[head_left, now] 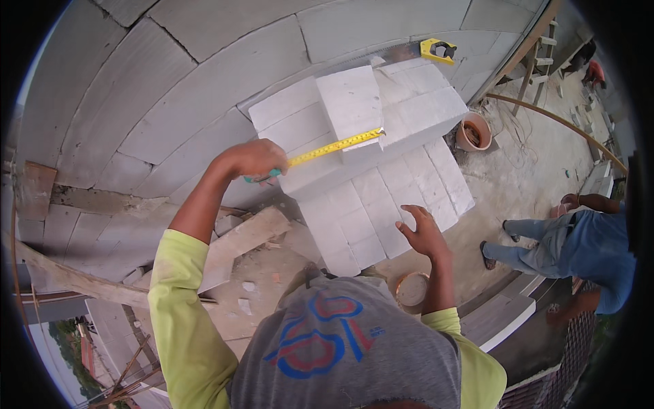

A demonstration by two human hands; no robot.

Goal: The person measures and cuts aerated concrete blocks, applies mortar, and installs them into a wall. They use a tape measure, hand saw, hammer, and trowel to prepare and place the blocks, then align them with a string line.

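My left hand (260, 158) is closed around a tape measure with a green edge (262, 178). Its yellow blade (334, 146) runs out to the right, across the front of a small white block (351, 99) that sits on top of a stack of white blocks (289, 126). Over the lower row of blocks (361, 211), near its right front, my right hand (424, 233) is held with its fingers apart and nothing in them. Whether its fingertips touch the block surface I cannot tell.
A handsaw with a yellow handle (437, 51) lies behind the stack, against the block wall (225, 68). A bucket (473, 131) stands to the right. Another person (579, 238) in blue works at the right. Broken block pieces (248, 235) and a round pan (412, 290) lie on the floor.
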